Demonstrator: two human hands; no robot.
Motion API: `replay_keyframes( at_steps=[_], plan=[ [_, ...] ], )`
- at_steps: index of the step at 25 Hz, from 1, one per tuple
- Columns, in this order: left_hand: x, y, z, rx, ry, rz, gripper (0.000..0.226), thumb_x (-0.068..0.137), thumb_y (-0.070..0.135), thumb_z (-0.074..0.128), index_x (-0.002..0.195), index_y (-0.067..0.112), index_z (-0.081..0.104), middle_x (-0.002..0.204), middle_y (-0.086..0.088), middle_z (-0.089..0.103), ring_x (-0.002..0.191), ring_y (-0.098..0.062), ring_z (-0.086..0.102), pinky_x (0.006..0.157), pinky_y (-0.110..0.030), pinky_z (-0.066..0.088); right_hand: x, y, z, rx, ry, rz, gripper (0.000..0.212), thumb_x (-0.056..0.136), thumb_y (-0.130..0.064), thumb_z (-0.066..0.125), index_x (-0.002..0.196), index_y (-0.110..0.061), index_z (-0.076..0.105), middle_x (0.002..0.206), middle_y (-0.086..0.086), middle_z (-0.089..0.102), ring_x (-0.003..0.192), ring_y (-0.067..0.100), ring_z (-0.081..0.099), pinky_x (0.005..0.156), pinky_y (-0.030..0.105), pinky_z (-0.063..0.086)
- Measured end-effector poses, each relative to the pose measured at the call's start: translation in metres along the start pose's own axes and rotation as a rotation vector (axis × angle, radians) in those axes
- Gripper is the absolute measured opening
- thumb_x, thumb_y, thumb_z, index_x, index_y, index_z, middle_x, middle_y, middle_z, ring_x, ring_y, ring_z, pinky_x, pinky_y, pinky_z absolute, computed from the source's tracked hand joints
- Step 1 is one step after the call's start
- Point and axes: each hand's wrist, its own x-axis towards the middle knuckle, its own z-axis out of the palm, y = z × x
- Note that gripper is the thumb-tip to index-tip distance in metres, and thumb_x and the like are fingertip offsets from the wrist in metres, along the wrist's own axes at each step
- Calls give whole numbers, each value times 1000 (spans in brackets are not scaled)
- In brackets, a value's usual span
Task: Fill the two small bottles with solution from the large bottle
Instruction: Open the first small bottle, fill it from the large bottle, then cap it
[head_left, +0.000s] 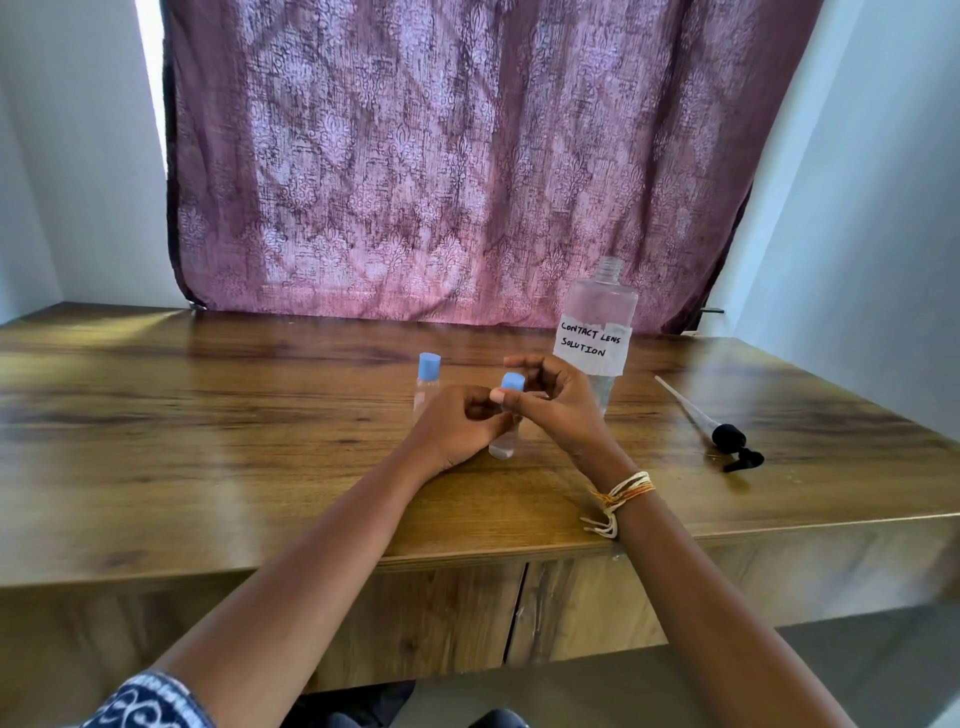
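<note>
There are two small bottles, each with a blue cap. One small bottle (505, 436) stands near the front of the wooden table (208, 415). The left hand (457, 426) holds its body. The right hand (550, 400) curls its fingers by the blue cap (513, 382) (I cannot quite see if they pinch it). The other small bottle (427, 384) stands just behind, to the left. One large bottle (597, 332) stands open at the right. One black pump (727, 441) lies beside it. A purple curtain (441, 156) hangs behind, between pale walls.
</note>
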Motion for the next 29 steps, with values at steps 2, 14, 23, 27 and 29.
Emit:
replay_keyframes(
  at_steps=[2, 14, 23, 27, 29],
  plan=[
    [1, -1, 0, 7, 1, -12, 18, 85, 24, 70, 100, 14, 74, 90, 3, 75, 84, -2, 68, 74, -16, 48, 1, 0, -3, 83, -89, 14, 44, 76, -2, 71, 118, -8, 60, 101, 11, 70, 90, 19, 66, 77, 28, 56],
    [0, 1, 0, 37, 11, 10, 25, 80, 19, 76, 104, 15, 72, 95, 3, 75, 89, -3, 69, 80, -15, 53, 2, 0, -7, 123, -78, 64, 50, 76, 2, 75, 119, -13, 56, 96, 6, 69, 89, 13, 66, 82, 31, 53],
    [3, -1, 1, 22, 17, -52, 25, 80, 20, 75, 105, 16, 72, 100, 2, 75, 99, -10, 68, 89, -24, 51, 2, 1, -11, 220, -130, 96, 44, 78, 7, 67, 115, -13, 59, 97, 13, 67, 87, 16, 65, 79, 24, 54],
    [4, -3, 2, 17, 13, -55, 28, 80, 18, 75, 108, 14, 72, 103, 0, 75, 100, -12, 68, 92, -26, 52, 3, 2, -11, 219, -134, 82, 50, 70, -1, 69, 116, -15, 58, 97, 11, 66, 88, 20, 63, 81, 29, 52],
    [4, -4, 2, 25, 10, -65, 29, 80, 20, 75, 109, 16, 71, 105, 2, 74, 102, -10, 67, 92, -26, 51, 5, 2, -11, 251, -181, 89, 55, 70, 4, 57, 123, -10, 52, 114, 21, 65, 99, 27, 61, 80, 28, 51]
  ],
)
